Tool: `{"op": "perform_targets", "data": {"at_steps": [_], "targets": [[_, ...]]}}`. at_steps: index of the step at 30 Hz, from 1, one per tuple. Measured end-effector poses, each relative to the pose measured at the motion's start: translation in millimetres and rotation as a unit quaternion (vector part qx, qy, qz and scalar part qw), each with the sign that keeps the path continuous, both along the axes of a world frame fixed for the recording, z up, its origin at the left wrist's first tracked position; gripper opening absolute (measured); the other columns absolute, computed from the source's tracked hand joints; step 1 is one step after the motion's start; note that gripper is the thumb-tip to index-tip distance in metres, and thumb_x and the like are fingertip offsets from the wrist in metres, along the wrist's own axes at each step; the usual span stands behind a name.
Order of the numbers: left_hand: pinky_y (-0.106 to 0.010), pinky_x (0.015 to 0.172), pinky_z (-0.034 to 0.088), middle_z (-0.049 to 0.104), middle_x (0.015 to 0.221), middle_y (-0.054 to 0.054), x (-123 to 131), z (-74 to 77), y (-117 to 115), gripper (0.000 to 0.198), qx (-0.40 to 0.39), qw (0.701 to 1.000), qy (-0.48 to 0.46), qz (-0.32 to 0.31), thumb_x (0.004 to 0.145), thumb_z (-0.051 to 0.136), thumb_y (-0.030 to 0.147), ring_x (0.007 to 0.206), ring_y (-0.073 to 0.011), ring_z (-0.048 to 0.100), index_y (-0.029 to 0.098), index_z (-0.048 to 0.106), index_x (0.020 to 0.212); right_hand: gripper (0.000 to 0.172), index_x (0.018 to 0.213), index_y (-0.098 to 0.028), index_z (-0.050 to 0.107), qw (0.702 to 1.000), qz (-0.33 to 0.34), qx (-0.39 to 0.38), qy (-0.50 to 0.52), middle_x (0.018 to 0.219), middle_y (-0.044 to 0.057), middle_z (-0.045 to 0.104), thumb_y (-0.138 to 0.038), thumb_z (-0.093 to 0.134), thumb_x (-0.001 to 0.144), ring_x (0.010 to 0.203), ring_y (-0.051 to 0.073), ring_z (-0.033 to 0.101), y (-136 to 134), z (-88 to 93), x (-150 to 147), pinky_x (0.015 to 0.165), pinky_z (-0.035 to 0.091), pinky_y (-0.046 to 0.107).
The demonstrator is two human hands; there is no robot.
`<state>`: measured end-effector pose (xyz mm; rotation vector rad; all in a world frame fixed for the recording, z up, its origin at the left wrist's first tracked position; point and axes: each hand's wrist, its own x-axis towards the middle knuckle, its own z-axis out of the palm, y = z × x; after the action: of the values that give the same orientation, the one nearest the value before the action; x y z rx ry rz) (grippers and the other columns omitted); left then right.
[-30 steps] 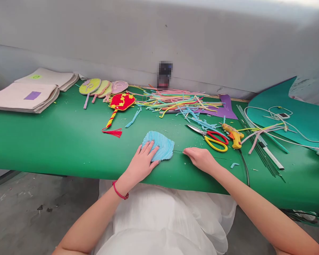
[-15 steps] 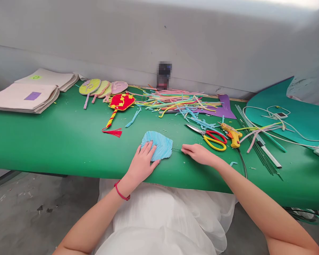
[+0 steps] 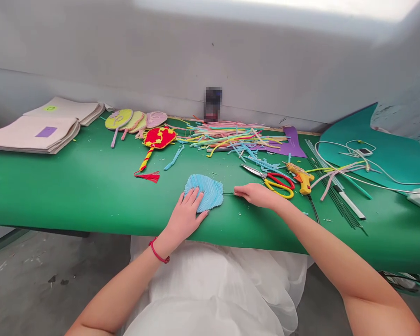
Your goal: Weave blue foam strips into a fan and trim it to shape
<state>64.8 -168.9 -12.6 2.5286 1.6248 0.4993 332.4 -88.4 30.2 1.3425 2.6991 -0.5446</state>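
Note:
A light blue ribbed fan-shaped piece (image 3: 206, 189) lies on the green table (image 3: 73, 186) near its front edge. My left hand (image 3: 186, 215) rests flat on its lower left part, fingers spread. My right hand (image 3: 255, 195) is just right of the piece, fingers pinched on a thin dark wire (image 3: 228, 193) that runs into the piece's right side.
Red-and-yellow scissors (image 3: 276, 181) and a yellow glue gun (image 3: 301, 177) lie right of my right hand. A heap of coloured strips (image 3: 231, 135), finished fans (image 3: 136, 120), a red-yellow fan with tassel (image 3: 154, 144), books (image 3: 38, 130), dark wires (image 3: 339, 196) and cables (image 3: 367, 163).
My right hand has slid left along the wire, closer to the blue piece. The left hand stays pressed on the piece.

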Motion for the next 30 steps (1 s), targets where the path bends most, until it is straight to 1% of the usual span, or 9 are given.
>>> {"op": "perform_targets", "data": {"at_steps": [4, 7, 12, 16, 18, 21, 23, 26, 30], "targets": [[-0.049, 0.111, 0.031, 0.038, 0.149, -0.016, 0.8, 1.5, -1.5, 0.053, 0.005, 1.000, 0.016, 0.003, 0.093, 0.043, 0.041, 0.138, -0.0278, 0.035, 0.014, 0.042, 0.139, 0.025, 0.076, -0.022, 0.047, 0.997, -0.017, 0.071, 0.003, 0.072, 0.003, 0.058, -0.028, 0.031, 0.094, 0.063, 0.016, 0.048, -14.6, -9.2, 0.1, 0.057, 0.025, 0.026], [-0.050, 0.112, 0.028, 0.040, 0.147, -0.018, -2.1, 6.8, 3.9, 0.055, 0.004, 0.999, 0.043, -0.014, 0.093, 0.042, 0.043, 0.136, -0.0297, 0.037, 0.012, 0.044, 0.138, 0.026, 0.076, -0.022, 0.048, 0.996, -0.051, 0.058, 0.037, 0.072, 0.003, 0.058, -0.034, 0.034, 0.095, 0.063, 0.015, 0.048, -15.4, -7.5, -2.8, 0.058, 0.027, 0.026], [-0.051, 0.111, 0.027, 0.049, 0.142, -0.013, -9.0, 29.1, 43.1, 0.053, -0.058, 0.996, 0.018, -0.066, 0.094, 0.034, 0.050, 0.131, -0.0261, 0.045, 0.022, 0.045, 0.137, 0.026, 0.085, -0.021, 0.052, 0.977, -0.059, -0.130, 0.158, 0.063, -0.001, 0.059, -0.044, 0.042, 0.091, 0.055, 0.012, 0.047, -3.2, 6.4, -20.0, 0.055, 0.034, 0.023], [-0.050, 0.114, 0.021, 0.032, 0.152, -0.014, -8.6, 49.7, 90.3, 0.056, 0.003, 0.988, -0.152, 0.021, 0.093, 0.040, 0.048, 0.142, -0.0271, 0.026, 0.020, 0.040, 0.141, 0.031, 0.081, -0.019, 0.049, 0.936, -0.083, -0.198, 0.279, 0.054, -0.005, 0.055, -0.050, 0.048, 0.086, 0.047, 0.009, 0.041, 3.1, 9.3, -38.2, 0.050, 0.034, 0.022], [-0.043, 0.116, 0.019, 0.029, 0.154, -0.014, -7.5, 55.4, 110.9, 0.057, 0.050, 0.956, -0.281, 0.064, 0.092, 0.043, 0.047, 0.143, -0.0245, 0.023, 0.018, 0.039, 0.141, 0.034, 0.079, -0.019, 0.048, 0.908, -0.133, -0.170, 0.358, 0.053, -0.006, 0.051, -0.053, 0.051, 0.082, 0.047, 0.008, 0.040, 3.5, 7.5, -44.6, 0.048, 0.032, 0.022], [-0.038, 0.116, 0.019, 0.030, 0.153, -0.012, -4.1, 55.2, 132.3, 0.059, 0.065, 0.871, -0.470, 0.128, 0.089, 0.049, 0.049, 0.143, -0.0231, 0.024, 0.020, 0.039, 0.140, 0.039, 0.080, -0.021, 0.046, 0.839, -0.240, -0.140, 0.468, 0.051, -0.008, 0.047, -0.059, 0.054, 0.078, 0.042, 0.007, 0.036, 2.3, 5.4, -50.0, 0.042, 0.028, 0.021], [-0.038, 0.112, 0.030, 0.035, 0.151, -0.013, 0.0, 49.9, 139.9, 0.060, -0.010, 0.797, -0.584, 0.153, 0.087, 0.052, 0.052, 0.139, -0.0252, 0.032, 0.021, 0.042, 0.137, 0.040, 0.080, -0.022, 0.045, 0.801, -0.290, -0.122, 0.510, 0.050, -0.008, 0.048, -0.060, 0.056, 0.076, 0.039, 0.007, 0.035, 1.2, 4.9, -53.4, 0.039, 0.027, 0.020], [-0.038, 0.089, 0.051, 0.059, 0.128, -0.015, 5.8, 38.3, 144.0, 0.056, -0.220, 0.698, -0.675, 0.089, 0.084, 0.051, 0.060, 0.115, -0.0286, 0.059, 0.018, 0.055, 0.122, 0.039, 0.078, -0.022, 0.044, 0.787, -0.307, -0.107, 0.524, 0.050, -0.007, 0.053, -0.058, 0.058, 0.075, 0.038, 0.007, 0.039, -0.1, 1.6, -64.3, 0.036, 0.030, 0.020], [-0.029, 0.066, 0.055, 0.070, 0.103, -0.010, 0.6, 24.0, 145.2, 0.052, -0.258, 0.687, -0.675, 0.077, 0.071, 0.073, 0.045, 0.082, -0.0210, 0.068, 0.017, 0.059, 0.114, 0.038, 0.075, -0.022, 0.044, 0.801, -0.257, -0.136, 0.523, 0.045, -0.007, 0.055, -0.056, 0.061, 0.075, 0.034, 0.008, 0.041, 0.2, -11.6, -89.1, 0.034, 0.032, 0.019]]}}
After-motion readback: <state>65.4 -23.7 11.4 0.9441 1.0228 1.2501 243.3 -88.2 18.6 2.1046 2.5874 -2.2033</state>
